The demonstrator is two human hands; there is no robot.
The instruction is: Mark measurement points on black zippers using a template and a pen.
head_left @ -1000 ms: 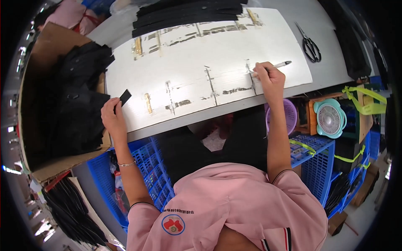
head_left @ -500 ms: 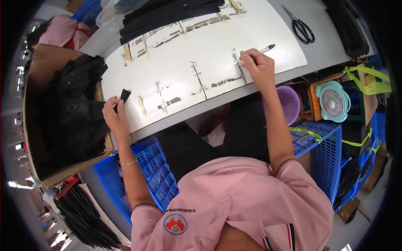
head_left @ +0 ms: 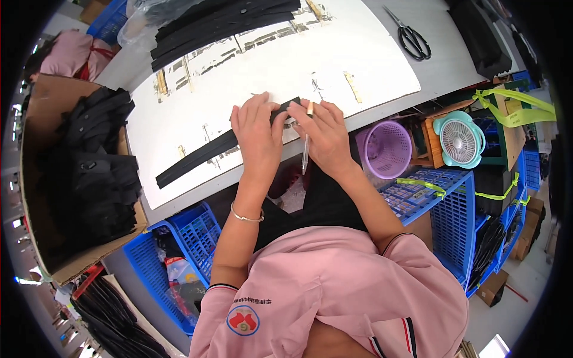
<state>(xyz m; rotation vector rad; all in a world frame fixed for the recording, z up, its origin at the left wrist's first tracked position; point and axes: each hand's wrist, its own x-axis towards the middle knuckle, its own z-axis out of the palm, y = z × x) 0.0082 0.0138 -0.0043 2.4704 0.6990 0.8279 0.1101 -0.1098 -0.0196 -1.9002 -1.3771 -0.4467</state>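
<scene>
A long black strap (head_left: 206,154) lies diagonally on the white board (head_left: 268,71) that covers the table. My left hand (head_left: 256,132) lies flat on the strap near its right end, pressing it down. My right hand (head_left: 322,132) sits right beside it, fingers on the strap's end, and holds a pen (head_left: 306,143) that hangs down toward me. The strap's end is partly hidden under both hands.
A stack of black straps (head_left: 221,21) lies at the board's far edge. Scissors (head_left: 412,37) rest on the grey table at right. A cardboard box (head_left: 42,197) of black pieces stands at left. Blue crates (head_left: 185,238), a purple basket (head_left: 387,149) and a teal fan (head_left: 459,138) sit below the table.
Both hands came together at the middle of the board's near edge. A long black strap now lies on the board under them; the left hand earlier held its end at the board's left.
</scene>
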